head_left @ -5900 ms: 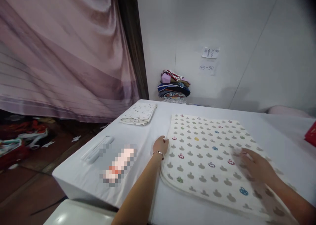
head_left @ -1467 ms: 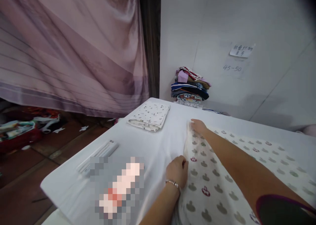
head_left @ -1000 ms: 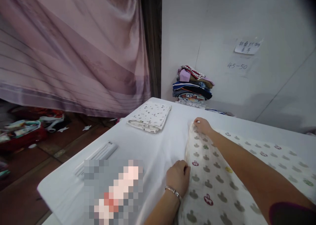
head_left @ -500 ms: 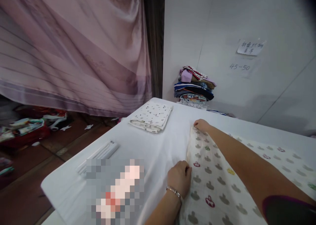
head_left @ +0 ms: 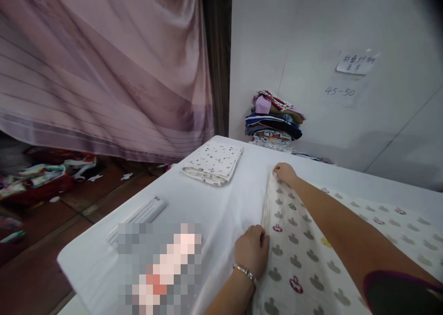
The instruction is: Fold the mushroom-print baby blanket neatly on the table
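A cream cloth (head_left: 294, 259) printed with grey, red, green and yellow motifs lies across the right part of the white table (head_left: 194, 213). Its left edge shows several layers. My left hand (head_left: 252, 250), with a silver bracelet at the wrist, has its fingers closed on that edge near me. Farther off, my right hand (head_left: 285, 173) pinches the cloth's far left corner. Beyond my hands, to the left, rests a folded white cloth (head_left: 216, 160) with small dark prints.
A white packet-like object (head_left: 155, 209) lies by the table's left edge, beside a blurred-out patch. Behind the table, a pile of folded fabrics (head_left: 273, 116) stands against the wall. A pink curtain (head_left: 121, 75) hangs at left, above a red container (head_left: 44, 186) on the tiled floor.
My right hand and the cloth's far corner have shifted very slightly. Both hands keep their hold on the edge, and the view has turned a little.
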The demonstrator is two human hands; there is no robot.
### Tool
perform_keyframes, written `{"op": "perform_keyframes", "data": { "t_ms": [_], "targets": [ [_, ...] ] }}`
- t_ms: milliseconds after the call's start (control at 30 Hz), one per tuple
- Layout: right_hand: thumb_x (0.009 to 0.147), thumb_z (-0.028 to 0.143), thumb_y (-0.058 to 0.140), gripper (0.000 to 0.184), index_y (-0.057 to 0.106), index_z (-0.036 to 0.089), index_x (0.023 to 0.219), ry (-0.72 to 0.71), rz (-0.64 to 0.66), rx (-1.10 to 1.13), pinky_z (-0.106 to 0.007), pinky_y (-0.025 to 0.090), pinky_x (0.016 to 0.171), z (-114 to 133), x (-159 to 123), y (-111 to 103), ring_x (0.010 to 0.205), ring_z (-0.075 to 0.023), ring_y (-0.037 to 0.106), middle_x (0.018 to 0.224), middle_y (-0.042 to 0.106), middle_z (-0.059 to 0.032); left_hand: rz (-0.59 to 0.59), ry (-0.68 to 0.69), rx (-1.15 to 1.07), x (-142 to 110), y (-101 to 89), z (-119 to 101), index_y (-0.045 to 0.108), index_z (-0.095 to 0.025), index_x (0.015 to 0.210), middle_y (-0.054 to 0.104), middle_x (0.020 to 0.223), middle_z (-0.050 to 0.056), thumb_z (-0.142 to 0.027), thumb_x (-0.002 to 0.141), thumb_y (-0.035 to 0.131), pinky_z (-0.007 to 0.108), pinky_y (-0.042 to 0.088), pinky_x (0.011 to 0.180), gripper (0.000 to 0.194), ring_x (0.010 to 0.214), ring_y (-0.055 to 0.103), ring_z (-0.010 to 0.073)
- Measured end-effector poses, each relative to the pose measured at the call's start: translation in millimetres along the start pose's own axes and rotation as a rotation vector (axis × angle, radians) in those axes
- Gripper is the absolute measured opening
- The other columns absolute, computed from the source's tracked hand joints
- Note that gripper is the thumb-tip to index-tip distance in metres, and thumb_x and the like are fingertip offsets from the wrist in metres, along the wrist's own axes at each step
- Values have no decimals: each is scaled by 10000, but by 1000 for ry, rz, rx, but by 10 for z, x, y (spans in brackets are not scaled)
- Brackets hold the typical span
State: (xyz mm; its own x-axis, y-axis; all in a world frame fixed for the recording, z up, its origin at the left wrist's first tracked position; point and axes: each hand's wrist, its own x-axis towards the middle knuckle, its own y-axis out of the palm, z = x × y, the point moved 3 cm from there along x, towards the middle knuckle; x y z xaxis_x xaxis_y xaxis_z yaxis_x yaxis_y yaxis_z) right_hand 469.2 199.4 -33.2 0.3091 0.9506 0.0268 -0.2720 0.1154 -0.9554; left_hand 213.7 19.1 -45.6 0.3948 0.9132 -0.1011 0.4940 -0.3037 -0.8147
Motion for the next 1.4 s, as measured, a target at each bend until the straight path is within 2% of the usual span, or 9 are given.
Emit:
{"op": "perform_keyframes", "data": {
  "t_ms": [233, 400, 567, 667, 933, 1067, 1167, 1300, 1400],
  "targets": [
    [785, 171, 479, 228, 692, 178, 865, 26, -50, 41, -246, 412, 679, -14, -24, 167, 852, -191, 600, 977, 665, -86, -13, -8, -6, 4, 15, 8, 587, -237, 847, 635, 867, -9, -313, 838, 445, 257, 337, 639, 161, 778, 575, 142],
    [784, 225, 508, 343, 618, 158, 1103, -17, -99, 89, -267, 434, 794, -33, -90, 99, 955, -199, 577, 1143, 596, -109, -9, -10, -9, 12, 16, 15, 584, -240, 848, 636, 873, -14, -316, 838, 455, 250, 350, 658, 150, 784, 575, 135],
    [852, 270, 400, 360, 570, 199, 1163, -148, -130, 103, -312, 398, 917, -37, -590, 144, 1080, -197, 521, 1287, 507, -75, -28, -10, -5, 23, 15, 20, 593, -239, 852, 651, 865, -13, -316, 836, 461, 250, 359, 658, 154, 785, 586, 141],
    [882, 348, 375, 403, 529, 188, 1218, -219, -63, -4, -386, 304, 1009, -29, -860, 236, 1255, -238, 369, 1367, 440, -98, -43, -4, -11, 30, 14, 16, 606, -236, 861, 661, 875, -1, -325, 847, 451, 251, 367, 660, 179, 796, 593, 147],
    [913, 353, 298, 462, 431, 160, 1311, -187, 4, -100, -470, 174, 1064, 189, -1226, 197, 1361, -256, 168, 1464, 295, -110, -40, 4, 12, 46, -29, -3, 642, -231, 877, 679, 888, 32, -291, 878, 394, 252, 397, 678, 255, 821, 608, 159],
    [915, 366, 295, 483, 384, 171, 1348, -249, 80, -91, -472, 141, 1077, 342, -1555, 254, 1368, -243, 157, 1475, 276, -96, -50, 2, 32, 67, -31, -3, 655, -231, 868, 688, 899, 42, -288, 869, 404, 260, 407, 678, 258, 830, 618, 171],
    [915, 367, 303, 507, 356, 141, 1366, -184, 114, -69, -469, 146, 1079, 404, -1720, 238, 1369, -246, 158, 1486, 244, -112, -58, 0, 24, 81, -28, 4, 653, -238, 875, 693, 902, 40, -289, 862, 419, 260, 411, 682, 240, 839, 623, 175],
    [910, 334, 337, 501, 368, 105, 1353, -176, 8, -19, -483, 172, 1068, 479, -1963, 147, 1357, -270, 184, 1471, 265, -148, -60, -31, -27, 92, -46, 25, 626, -242, 925, 695, 863, 37, -284, 851, 439, 267, 412, 651, 205, 809, 630, 188],
    [890, 239, 376, 386, 512, 145, 1239, -239, -51, 30, -465, 222, 1052, 508, -2157, 158, 1299, -257, 301, 1386, 418, -118, -57, -37, -22, 95, -70, 25, 618, -236, 892, 689, 835, 45, -276, 851, 433, 272, 409, 637, 194, 796, 630, 196]
  ]
}}
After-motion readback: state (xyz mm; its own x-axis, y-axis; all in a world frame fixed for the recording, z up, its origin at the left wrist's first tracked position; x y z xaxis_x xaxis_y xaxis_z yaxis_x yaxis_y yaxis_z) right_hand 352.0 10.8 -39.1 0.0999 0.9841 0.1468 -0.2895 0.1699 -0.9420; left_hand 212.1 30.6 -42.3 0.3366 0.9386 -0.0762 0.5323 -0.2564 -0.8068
